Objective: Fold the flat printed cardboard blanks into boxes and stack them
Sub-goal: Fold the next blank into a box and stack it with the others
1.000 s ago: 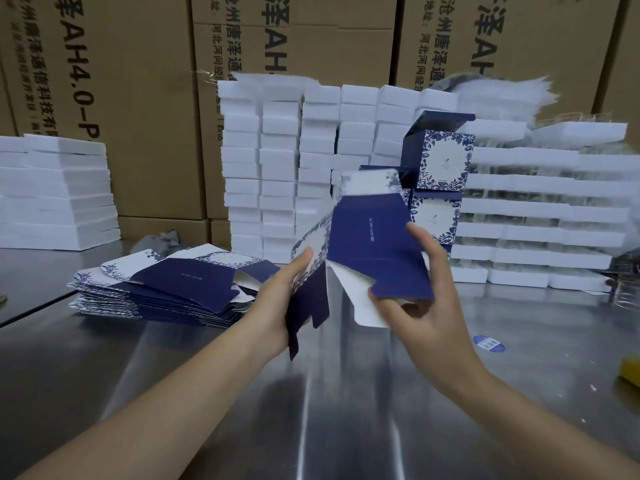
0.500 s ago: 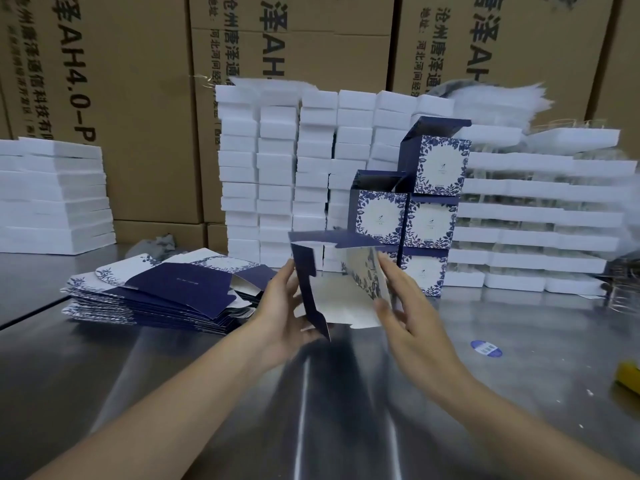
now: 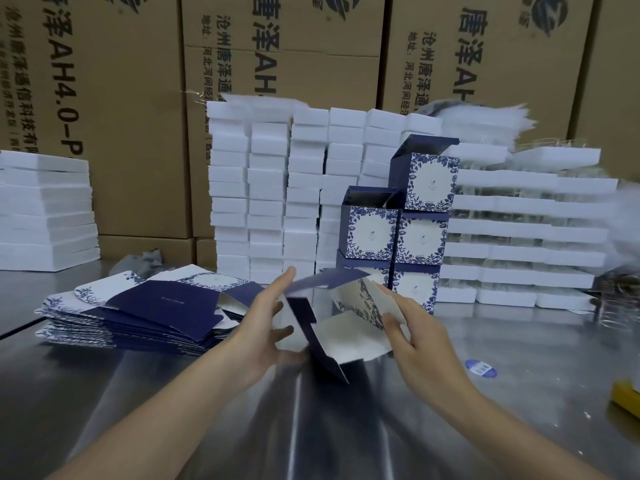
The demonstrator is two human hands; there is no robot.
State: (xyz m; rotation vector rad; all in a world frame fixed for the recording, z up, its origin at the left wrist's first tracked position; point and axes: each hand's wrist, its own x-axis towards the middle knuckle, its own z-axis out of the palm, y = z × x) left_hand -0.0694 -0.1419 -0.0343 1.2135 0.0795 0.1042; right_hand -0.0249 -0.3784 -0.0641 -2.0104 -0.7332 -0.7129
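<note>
Cardboard blank [image 3: 346, 334]: left hand [image 3: 266, 327] presses straight fingers against its edge; right hand [image 3: 415, 341] pinches a flap.

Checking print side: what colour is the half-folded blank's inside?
The blank is white inside; head view.

My left hand [image 3: 265, 329] and right hand [image 3: 419, 344] are bare, with long, slender fingers, their edges slightly blurred. My left forearm [image 3: 156, 420] and right forearm [image 3: 519, 434] are bare too, uncovered from wrist to the lower edge of view.
</note>
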